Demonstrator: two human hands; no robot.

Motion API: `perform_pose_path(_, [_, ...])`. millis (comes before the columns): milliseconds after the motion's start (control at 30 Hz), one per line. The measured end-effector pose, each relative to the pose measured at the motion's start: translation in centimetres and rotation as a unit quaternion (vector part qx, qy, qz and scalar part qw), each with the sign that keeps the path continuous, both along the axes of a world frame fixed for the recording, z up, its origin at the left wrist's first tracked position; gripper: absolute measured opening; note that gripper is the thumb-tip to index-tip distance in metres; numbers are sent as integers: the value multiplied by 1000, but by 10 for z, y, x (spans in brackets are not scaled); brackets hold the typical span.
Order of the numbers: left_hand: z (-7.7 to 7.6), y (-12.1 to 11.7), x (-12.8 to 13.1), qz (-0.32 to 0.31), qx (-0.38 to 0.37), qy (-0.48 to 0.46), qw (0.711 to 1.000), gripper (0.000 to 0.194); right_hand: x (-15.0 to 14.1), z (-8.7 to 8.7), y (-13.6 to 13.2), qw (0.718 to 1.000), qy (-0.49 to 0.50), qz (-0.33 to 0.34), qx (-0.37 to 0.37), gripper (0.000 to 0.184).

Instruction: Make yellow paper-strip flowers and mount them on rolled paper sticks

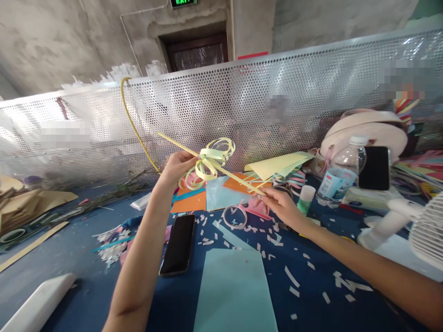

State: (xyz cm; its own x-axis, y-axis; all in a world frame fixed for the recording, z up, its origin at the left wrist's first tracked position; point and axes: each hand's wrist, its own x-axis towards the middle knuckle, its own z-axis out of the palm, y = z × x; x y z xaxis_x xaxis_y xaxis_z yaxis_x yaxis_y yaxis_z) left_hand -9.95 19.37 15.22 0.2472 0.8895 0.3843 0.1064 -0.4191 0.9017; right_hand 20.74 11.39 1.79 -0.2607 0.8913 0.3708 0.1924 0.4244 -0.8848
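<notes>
My left hand [178,167] is raised above the table, fingers pinched on a thin yellow paper stick [228,173] beside a bundle of looped pale green paper strips [212,159] fixed to it. My right hand [279,203] pinches the stick's lower right end. The stick runs slantwise from upper left to lower right between both hands. Below them lie orange and light blue paper sheets [194,200] and a tape ring [234,216].
A black phone [178,244] and a light blue sheet [235,290] lie near me among white paper scraps. A glue stick [305,199], water bottle [341,177], second phone [374,168] and white fan [424,228] stand to the right. A perforated metal screen [242,101] backs the table.
</notes>
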Motion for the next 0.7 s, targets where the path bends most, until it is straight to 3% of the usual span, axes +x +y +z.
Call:
perform_pose_path(200, [-12, 5, 12, -54, -24, -8, 998, 30, 0, 5, -2, 1000, -7, -7, 3, 28])
perform_pose_path(467, [-31, 14, 35, -65, -34, 28, 997, 22, -1, 7, -4, 1000, -14, 11, 2, 31])
perform_pose_path(700, [-39, 8, 52, -80, -50, 45, 995, 18, -4, 7, -6, 1000, -15, 19, -11, 32])
